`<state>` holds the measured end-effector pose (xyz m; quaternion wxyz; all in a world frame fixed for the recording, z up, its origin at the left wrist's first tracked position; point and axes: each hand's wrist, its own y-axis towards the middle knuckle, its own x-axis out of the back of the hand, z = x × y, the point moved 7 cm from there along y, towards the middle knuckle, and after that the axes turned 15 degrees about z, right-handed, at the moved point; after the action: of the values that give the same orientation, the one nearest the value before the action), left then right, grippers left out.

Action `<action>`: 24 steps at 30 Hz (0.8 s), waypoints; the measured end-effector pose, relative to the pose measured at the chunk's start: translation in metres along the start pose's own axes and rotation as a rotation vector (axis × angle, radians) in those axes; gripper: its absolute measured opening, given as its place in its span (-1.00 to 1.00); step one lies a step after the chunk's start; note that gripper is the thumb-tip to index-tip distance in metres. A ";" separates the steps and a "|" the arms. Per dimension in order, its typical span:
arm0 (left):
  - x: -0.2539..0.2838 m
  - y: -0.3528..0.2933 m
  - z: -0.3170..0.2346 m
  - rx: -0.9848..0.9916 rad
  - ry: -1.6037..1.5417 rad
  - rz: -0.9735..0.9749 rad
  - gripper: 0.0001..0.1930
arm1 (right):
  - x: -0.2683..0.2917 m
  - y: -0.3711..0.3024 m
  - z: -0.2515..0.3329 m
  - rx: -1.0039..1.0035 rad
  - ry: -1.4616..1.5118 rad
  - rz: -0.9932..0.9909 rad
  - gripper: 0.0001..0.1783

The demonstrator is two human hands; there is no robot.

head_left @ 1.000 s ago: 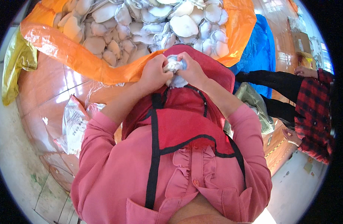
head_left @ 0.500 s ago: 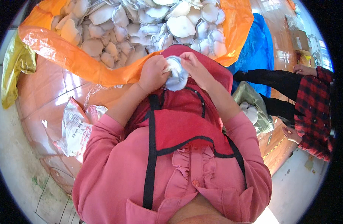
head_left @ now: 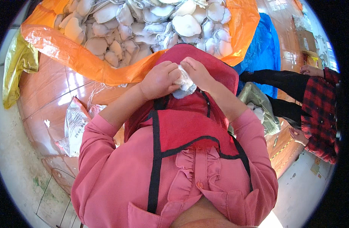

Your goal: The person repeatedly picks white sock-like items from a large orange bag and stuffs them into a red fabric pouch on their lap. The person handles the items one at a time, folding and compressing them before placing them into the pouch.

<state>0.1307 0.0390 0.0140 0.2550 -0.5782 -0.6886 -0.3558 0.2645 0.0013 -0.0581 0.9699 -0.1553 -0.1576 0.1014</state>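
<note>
Since the earlier frames the two hands have kept together over the red apron, and the small white piece between them has turned a little, now showing less of its face. The left hand (head_left: 159, 79) has its fingers curled shut around the left side of the white piece (head_left: 184, 84), and the right hand (head_left: 197, 72) has its fingers pressed together on the piece's top edge, so both hands clamp it. The piece sits just above the red apron (head_left: 189, 129), which covers the pink long-sleeved shirt (head_left: 117, 178). Just beyond the hands, touching the apron's far edge, lies the orange plastic sheet (head_left: 64, 49) heaped with pale shell-like pieces (head_left: 186, 24). To the apron's left a printed white bag (head_left: 76, 127) lies on the glossy brown floor (head_left: 41, 83). To the apron's right stands another person in a red checked shirt (head_left: 320, 114), beside a blue plastic sheet (head_left: 263, 49).
</note>
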 end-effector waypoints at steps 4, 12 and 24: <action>-0.002 -0.015 -0.012 -0.052 -0.080 0.122 -0.68 | -0.003 -0.024 -0.012 -0.009 0.252 -0.175 -0.75; 0.007 -0.021 -0.004 -0.279 0.035 0.056 -0.71 | -0.019 -0.020 -0.024 0.101 0.990 -0.303 -0.81; -0.005 -0.011 -0.001 -0.347 -0.024 -0.088 -0.74 | -0.031 -0.019 -0.035 0.044 1.202 -0.225 -0.82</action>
<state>0.1213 0.0345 0.0087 0.1273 -0.5872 -0.6443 -0.4731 0.2499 -0.0337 -0.0918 0.8968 -0.1476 0.4039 -0.1040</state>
